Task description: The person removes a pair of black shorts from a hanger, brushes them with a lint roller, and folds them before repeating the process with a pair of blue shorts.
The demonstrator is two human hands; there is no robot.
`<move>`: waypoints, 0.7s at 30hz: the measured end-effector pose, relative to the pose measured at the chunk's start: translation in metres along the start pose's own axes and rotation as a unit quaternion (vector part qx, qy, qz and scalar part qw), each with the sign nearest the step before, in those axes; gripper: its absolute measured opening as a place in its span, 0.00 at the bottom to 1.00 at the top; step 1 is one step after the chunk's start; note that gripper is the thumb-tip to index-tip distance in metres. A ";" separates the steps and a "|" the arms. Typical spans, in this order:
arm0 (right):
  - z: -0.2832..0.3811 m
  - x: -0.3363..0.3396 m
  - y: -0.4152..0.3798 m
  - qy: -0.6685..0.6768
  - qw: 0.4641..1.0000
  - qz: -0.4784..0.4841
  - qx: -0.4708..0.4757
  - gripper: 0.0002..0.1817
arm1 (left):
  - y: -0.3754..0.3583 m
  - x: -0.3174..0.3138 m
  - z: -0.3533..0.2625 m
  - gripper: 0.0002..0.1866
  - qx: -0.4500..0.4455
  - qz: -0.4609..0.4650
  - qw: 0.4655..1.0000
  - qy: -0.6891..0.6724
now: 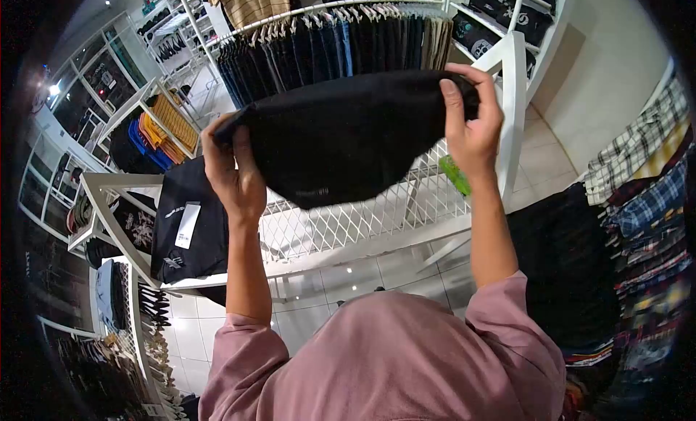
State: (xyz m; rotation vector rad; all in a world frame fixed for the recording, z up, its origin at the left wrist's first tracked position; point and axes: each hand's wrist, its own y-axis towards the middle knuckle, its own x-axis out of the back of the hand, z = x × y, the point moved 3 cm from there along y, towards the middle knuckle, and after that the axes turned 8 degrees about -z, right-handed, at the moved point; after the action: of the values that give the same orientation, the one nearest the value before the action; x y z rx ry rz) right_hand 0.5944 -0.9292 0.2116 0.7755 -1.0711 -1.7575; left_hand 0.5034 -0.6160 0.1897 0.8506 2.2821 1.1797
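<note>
A black T-shirt point(341, 138), bunched or folded over, is stretched between my two hands above a white mesh table. Small pale print shows near its lower edge. My left hand point(238, 171) pinches its left end, thumb in front and fingers partly behind the cloth. At the opposite end, my right hand point(475, 124) grips the upper corner between thumb and fingers. Beside my left forearm lies a folded black T-shirt point(192, 225) with a white tag point(187, 225). A bright green item point(455, 176) rests on the mesh below my right hand.
The white mesh table point(319, 236) has a raised frame at both ends. Behind it, trousers point(333, 51) hang on a curved rail. Plaid shirts point(652, 196) hang at the right; folded shirts point(156, 131) sit on a rack at the left. Hangers point(154, 305) line the lower left.
</note>
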 end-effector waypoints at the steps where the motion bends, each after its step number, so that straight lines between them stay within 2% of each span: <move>1: 0.005 0.003 0.003 0.003 1.000 -0.007 -0.007 0.13 | 0.003 -0.003 -0.016 0.13 -0.043 -0.002 0.999 0.011; 3: 0.005 0.005 0.004 -0.023 0.999 0.004 -0.028 0.13 | -0.005 -0.005 -0.025 0.16 0.054 0.012 0.998 -0.038; 4: 0.006 0.005 0.003 -0.055 0.997 0.029 -0.038 0.13 | -0.009 -0.004 -0.020 0.17 0.103 0.047 0.994 -0.002; 5: 0.000 0.002 -0.001 -0.065 0.991 0.069 -0.090 0.15 | -0.015 -0.003 -0.012 0.17 0.152 0.083 0.984 0.033; 6: -0.017 -0.003 -0.009 -0.080 0.986 0.098 -0.110 0.16 | -0.022 -0.007 0.002 0.18 0.168 0.097 0.981 0.025; 7: -0.042 -0.009 -0.020 -0.095 0.979 0.128 -0.130 0.17 | -0.029 -0.009 0.023 0.20 0.169 0.140 0.971 0.093; 9: -0.084 -0.010 -0.049 -0.151 0.938 0.220 -0.223 0.22 | -0.055 -0.015 0.065 0.26 0.249 0.203 0.931 0.175; 11: -0.097 0.006 -0.079 -0.334 0.902 0.253 -0.106 0.25 | -0.090 -0.010 0.089 0.31 0.205 0.257 0.905 0.269; 12: -0.106 0.020 -0.093 -0.354 0.890 0.266 -0.106 0.26 | -0.100 -0.003 0.090 0.31 0.132 0.285 0.911 0.268; 14: -0.100 0.044 -0.115 -0.375 0.876 0.284 -0.108 0.28 | -0.115 0.005 0.068 0.27 0.149 0.304 0.916 0.215; 16: -0.091 0.063 -0.132 -0.495 0.796 0.334 -0.104 0.28 | -0.127 0.009 0.042 0.26 0.162 0.339 0.902 0.212; 17: -0.095 0.067 -0.135 -0.495 0.793 0.339 -0.106 0.28 | -0.133 0.010 0.035 0.26 0.151 0.360 0.894 0.219; 19: -0.095 0.067 -0.137 -0.439 0.818 0.330 -0.171 0.29 | -0.148 0.013 0.033 0.27 0.141 0.392 0.881 0.223; 21: -0.082 0.057 -0.135 -0.453 0.805 0.337 -0.185 0.29 | -0.159 0.014 0.031 0.27 0.123 0.396 0.879 0.236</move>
State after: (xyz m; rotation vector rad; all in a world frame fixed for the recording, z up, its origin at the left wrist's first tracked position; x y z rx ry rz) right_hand 0.5907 -0.9797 0.0514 -0.7354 -1.2967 -1.5776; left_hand 0.4614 -0.6602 0.0384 1.9050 2.5729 1.5734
